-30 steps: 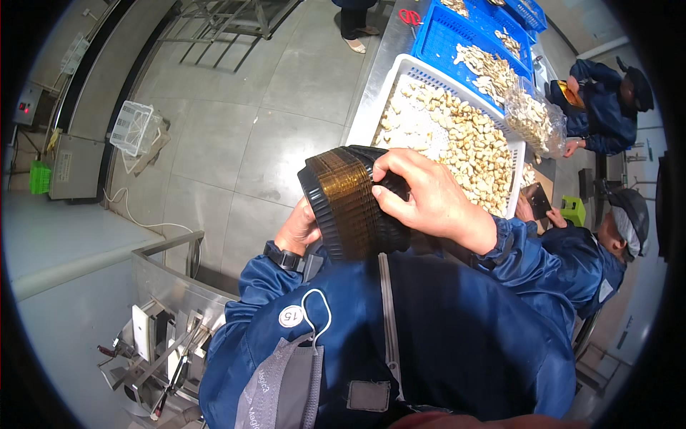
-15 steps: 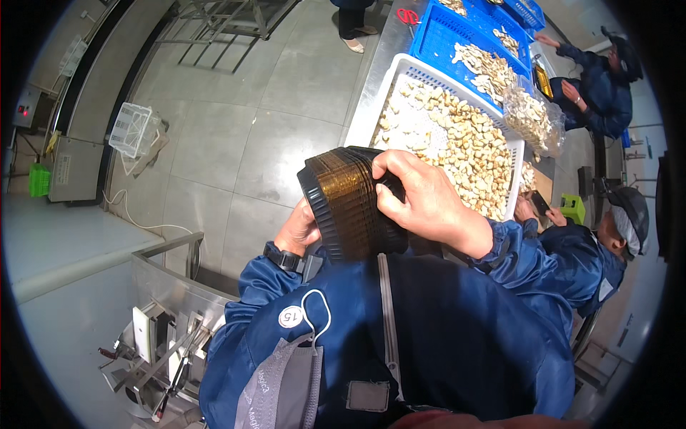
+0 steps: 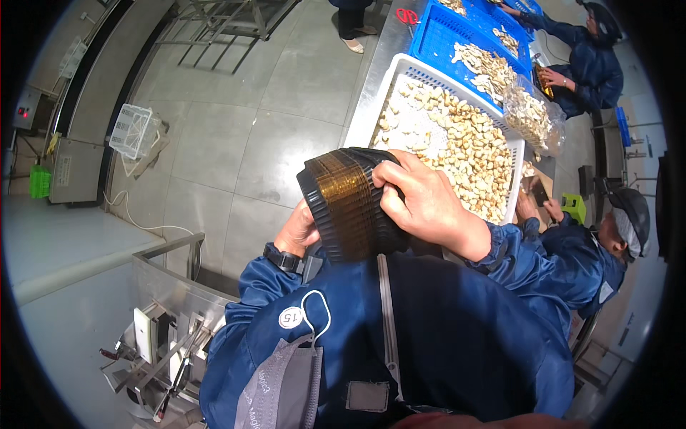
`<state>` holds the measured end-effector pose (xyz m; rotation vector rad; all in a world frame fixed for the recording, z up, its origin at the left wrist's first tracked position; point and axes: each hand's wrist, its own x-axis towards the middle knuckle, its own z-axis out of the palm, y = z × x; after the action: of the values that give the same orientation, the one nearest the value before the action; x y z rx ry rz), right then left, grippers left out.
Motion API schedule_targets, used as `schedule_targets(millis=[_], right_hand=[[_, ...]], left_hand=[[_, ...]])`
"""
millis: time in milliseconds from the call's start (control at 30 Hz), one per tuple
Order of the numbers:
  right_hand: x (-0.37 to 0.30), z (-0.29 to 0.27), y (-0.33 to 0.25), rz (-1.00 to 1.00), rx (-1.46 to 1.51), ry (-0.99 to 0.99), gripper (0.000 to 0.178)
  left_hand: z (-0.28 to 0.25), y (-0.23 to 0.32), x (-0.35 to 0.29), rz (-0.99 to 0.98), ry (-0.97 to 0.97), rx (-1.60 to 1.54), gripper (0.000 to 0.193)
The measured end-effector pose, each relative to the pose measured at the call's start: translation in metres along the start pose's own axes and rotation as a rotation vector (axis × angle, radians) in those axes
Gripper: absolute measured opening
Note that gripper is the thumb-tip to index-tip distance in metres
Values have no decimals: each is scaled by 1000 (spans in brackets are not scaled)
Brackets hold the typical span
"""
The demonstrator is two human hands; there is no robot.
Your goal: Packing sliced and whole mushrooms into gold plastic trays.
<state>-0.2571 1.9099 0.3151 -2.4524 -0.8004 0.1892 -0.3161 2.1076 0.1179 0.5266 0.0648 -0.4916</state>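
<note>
A stack of nested black plastic trays [image 3: 343,207], with an amber shine across its ribbed rims, is held tilted in front of my chest. My left hand [image 3: 299,227] grips the stack from its left side, its fingers partly hidden behind the trays. On the right side my right hand [image 3: 427,204] has its thumb and curled fingers at the tray rims. Just beyond that hand stands a white perforated crate [image 3: 516,171] holding many pale brown mushroom pieces [image 3: 468,161].
Blue crates [image 3: 437,36] with sliced mushrooms, red-handled scissors [image 3: 407,16] and a clear bag of slices [image 3: 529,114] lie along the table. A co-worker [image 3: 572,254] works at the right with a knife [image 3: 538,191]; another [image 3: 589,64] stands farther back. Metal equipment [image 3: 168,343] is at lower left.
My right hand's fingers have shifted slightly along the tray rims; the stack stays nearly in place. The far co-worker has leaned toward the blue crates, and the near co-worker's knife has moved slightly.
</note>
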Motion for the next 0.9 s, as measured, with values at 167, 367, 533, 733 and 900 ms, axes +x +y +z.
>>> schedule_targets(millis=[167, 367, 533, 733, 900], right_hand=[[2, 0, 6, -65, 62, 24, 12], [5, -2, 5, -51, 81, -1, 14], [8, -1, 7, -100, 73, 23, 14], [10, -4, 5, -64, 66, -11, 14], [11, -4, 7, -85, 68, 2, 19]], left_hand=[[-1, -1, 0, 4, -7, -33, 95], [-4, -1, 2, -7, -7, -61, 87], [0, 3, -1, 11, -5, -40, 89], [-1, 4, -2, 13, 5, -31, 90], [2, 8, -1, 3, 7, -33, 88]])
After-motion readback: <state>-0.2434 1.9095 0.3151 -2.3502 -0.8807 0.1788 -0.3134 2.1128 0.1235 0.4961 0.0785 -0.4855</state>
